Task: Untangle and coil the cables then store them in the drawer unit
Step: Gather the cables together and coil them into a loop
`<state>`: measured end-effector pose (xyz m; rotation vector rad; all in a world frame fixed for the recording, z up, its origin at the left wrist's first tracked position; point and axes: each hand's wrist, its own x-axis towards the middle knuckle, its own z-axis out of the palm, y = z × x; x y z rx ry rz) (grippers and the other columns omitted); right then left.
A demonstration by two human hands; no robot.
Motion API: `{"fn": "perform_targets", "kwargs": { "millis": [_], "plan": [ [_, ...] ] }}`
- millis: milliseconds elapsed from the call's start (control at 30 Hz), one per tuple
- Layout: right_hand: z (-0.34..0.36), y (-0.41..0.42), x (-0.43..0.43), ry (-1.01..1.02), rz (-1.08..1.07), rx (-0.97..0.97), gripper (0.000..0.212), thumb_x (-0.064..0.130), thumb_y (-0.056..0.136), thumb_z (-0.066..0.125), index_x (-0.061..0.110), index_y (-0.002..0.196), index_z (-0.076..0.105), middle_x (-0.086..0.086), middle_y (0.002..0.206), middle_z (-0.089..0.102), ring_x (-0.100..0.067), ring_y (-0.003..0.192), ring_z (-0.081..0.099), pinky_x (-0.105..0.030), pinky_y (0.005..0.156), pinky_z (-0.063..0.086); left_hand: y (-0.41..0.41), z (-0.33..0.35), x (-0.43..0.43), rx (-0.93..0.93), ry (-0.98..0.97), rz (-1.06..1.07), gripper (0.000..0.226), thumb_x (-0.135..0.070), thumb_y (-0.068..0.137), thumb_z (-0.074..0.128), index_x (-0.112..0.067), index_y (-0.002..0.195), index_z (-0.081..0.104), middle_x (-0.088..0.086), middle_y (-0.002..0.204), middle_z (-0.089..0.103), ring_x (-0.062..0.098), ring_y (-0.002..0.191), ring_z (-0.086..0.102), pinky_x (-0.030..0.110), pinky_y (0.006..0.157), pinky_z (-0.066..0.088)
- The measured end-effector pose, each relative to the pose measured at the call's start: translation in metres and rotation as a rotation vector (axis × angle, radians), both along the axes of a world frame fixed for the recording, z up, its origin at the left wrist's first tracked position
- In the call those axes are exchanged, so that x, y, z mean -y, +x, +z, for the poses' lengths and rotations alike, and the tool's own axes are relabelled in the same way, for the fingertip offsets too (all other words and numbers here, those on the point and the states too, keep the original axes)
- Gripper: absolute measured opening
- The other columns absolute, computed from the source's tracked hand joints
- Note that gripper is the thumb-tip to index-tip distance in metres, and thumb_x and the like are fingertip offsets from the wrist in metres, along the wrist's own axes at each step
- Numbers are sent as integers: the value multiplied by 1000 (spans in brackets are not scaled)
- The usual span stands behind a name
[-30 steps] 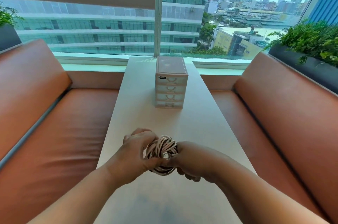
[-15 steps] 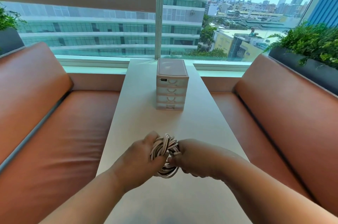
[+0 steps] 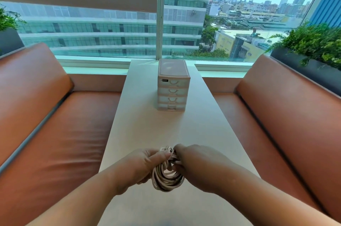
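1. A bundle of pale pinkish-white looped cables (image 3: 167, 177) is held between both hands over the long beige table top (image 3: 140, 127). The left hand (image 3: 145, 164) is curled round the bundle's left side, with the thumb pressed on top.
2. The right hand (image 3: 195, 163) is closed on the bundle's right side; what its fingertips pinch is hidden.
3. Knots could be tightened if one strand is pulled hard before the crossing loops are loosened.
4. Loops could spill and tangle again if either grip is relaxed.
5. The small pink four-drawer plastic unit (image 3: 173, 85) stands well beyond the hands, with its drawers closed. It looks light, so it could be dragged forward by a one-handed pull.
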<state>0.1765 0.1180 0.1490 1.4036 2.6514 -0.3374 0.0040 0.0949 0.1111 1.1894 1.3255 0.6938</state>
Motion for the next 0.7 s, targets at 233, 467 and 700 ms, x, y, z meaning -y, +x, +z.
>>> {"fn": "perform_targets", "kwargs": {
  "millis": [233,467,700],
  "plan": [
    [0,6,-6,-269,-170,-285,46,66,84,53,20,88,55,1,83,61,-16,71,54,-34,67,45,-2,-7,8,187,125,17,19,-38,76,65,-19,75,70,-6,52,39,7,45,26,17,44,22],
    [-8,5,-4,-507,-394,-684,46,60,91,47,21,76,66,12,46,44,-6,44,37,-22,48,28,2,-16,7,374,131,161,72,-53,64,70,8,101,61,11,69,40,21,59,29,26,50,21],
    [-4,11,-7,-629,-383,-727,38,56,82,64,20,72,55,5,52,36,-11,45,27,-24,44,21,-3,-26,6,462,124,90,85,-61,56,81,5,106,62,11,74,46,27,74,34,33,62,27]
  ]
}}
